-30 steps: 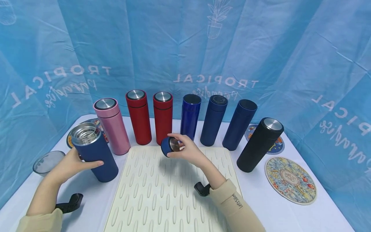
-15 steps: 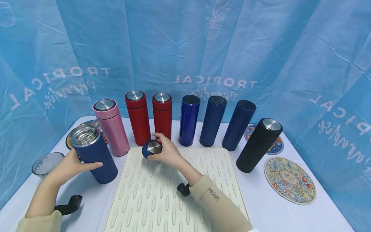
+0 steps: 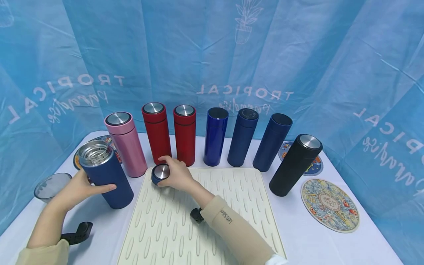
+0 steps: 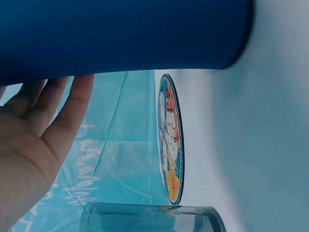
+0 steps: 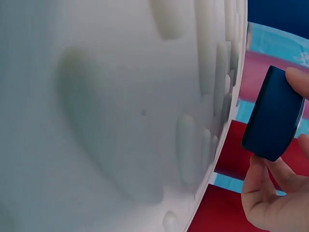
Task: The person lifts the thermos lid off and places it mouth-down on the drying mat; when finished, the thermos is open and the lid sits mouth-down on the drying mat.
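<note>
A navy thermos bottle (image 3: 107, 180) stands uncapped at the left, its steel mouth bare. My left hand (image 3: 79, 189) holds it from the left side, thumb across the front and fingers behind; the left wrist view shows the fingertips against the navy wall (image 4: 125, 38). My right hand (image 3: 179, 175) pinches a short navy lid with a steel top (image 3: 161, 172) between thumb and fingers, over the back left corner of the cream ribbed mat (image 3: 185, 235). In the right wrist view the lid (image 5: 274, 116) shows side-on, held above the mat.
Behind the mat stand a pink bottle (image 3: 127, 147), two red bottles (image 3: 158, 138), several blue bottles (image 3: 215, 140) and a black bottle (image 3: 293, 169). A clear glass bowl (image 3: 53, 186) sits left of my left hand. A round patterned coaster (image 3: 330, 206) lies at the right.
My right hand has carried the lid leftward toward the navy bottle, and the lid's steel top has turned from sideways to facing up. My left hand keeps its hold on the bottle.
</note>
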Available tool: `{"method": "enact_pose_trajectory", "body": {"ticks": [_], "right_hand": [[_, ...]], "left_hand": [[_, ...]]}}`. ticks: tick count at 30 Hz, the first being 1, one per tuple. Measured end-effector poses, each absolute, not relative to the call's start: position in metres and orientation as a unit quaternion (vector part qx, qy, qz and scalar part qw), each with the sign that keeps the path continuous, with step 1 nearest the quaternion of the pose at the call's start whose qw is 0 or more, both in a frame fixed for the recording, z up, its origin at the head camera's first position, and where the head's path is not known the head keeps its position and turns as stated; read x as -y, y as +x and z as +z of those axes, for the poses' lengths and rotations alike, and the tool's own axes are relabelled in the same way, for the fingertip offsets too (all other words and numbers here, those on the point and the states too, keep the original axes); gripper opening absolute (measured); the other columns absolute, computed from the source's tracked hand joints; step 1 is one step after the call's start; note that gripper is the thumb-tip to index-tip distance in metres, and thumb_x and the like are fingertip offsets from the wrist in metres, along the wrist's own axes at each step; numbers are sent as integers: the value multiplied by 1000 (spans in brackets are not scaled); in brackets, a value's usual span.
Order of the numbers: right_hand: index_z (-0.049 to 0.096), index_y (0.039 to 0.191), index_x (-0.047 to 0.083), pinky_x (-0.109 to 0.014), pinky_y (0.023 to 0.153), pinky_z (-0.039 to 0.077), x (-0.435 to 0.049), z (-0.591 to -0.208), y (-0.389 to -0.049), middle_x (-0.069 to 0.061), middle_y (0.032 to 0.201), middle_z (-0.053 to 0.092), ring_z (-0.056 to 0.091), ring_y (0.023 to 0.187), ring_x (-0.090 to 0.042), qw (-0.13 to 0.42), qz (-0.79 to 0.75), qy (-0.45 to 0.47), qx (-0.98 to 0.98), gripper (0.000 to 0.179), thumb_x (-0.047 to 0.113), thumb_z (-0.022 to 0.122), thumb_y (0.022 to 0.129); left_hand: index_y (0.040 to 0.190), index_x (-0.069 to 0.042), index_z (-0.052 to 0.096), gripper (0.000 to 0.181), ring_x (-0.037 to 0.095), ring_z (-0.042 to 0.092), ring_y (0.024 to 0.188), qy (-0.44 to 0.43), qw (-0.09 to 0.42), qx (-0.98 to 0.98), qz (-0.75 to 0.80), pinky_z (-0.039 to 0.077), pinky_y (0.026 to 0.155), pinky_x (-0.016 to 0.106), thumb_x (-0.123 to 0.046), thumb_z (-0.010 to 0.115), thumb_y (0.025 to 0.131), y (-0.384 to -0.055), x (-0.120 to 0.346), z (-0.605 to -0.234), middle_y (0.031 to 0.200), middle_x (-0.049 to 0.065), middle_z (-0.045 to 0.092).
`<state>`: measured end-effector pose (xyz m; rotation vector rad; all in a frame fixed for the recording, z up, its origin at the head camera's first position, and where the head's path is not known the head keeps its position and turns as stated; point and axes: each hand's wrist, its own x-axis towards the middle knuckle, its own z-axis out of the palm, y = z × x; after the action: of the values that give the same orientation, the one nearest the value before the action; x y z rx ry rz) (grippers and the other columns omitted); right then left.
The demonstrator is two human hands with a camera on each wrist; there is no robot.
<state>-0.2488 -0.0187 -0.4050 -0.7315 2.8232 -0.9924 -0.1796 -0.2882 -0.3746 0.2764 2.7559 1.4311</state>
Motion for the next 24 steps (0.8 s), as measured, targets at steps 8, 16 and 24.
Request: {"method": "enact_pose_trajectory", "body": {"ticks": [8, 16, 24], "right_hand": [[43, 133, 26, -27, 81, 42, 28, -411, -249, 2, 120, 56, 48, 108, -18, 25, -238, -273, -932, 75, 30, 81, 69], [40, 135, 26, -35, 96, 37, 31, -410, -247, 4, 124, 54, 49, 114, -8, 33, -199, -295, -934, 76, 31, 80, 70], [41, 134, 28, -33, 90, 39, 32, -409, -246, 3, 125, 53, 46, 112, -14, 55, -202, -281, -937, 75, 32, 80, 70]], "left_hand": [[146, -1, 0, 99, 51, 31, 121, 79, 24, -886, 456, 32, 90, 67, -16, 72, 80, -180, 287, -373, 140, 35, 23], [147, -1, 0, 99, 51, 29, 122, 72, 30, -888, 454, 31, 89, 68, -18, 72, 80, -180, 286, -373, 141, 35, 22], [147, -2, 0, 100, 50, 29, 122, 79, 25, -884, 461, 31, 89, 69, -18, 73, 79, -179, 287, -374, 142, 32, 22]]}}
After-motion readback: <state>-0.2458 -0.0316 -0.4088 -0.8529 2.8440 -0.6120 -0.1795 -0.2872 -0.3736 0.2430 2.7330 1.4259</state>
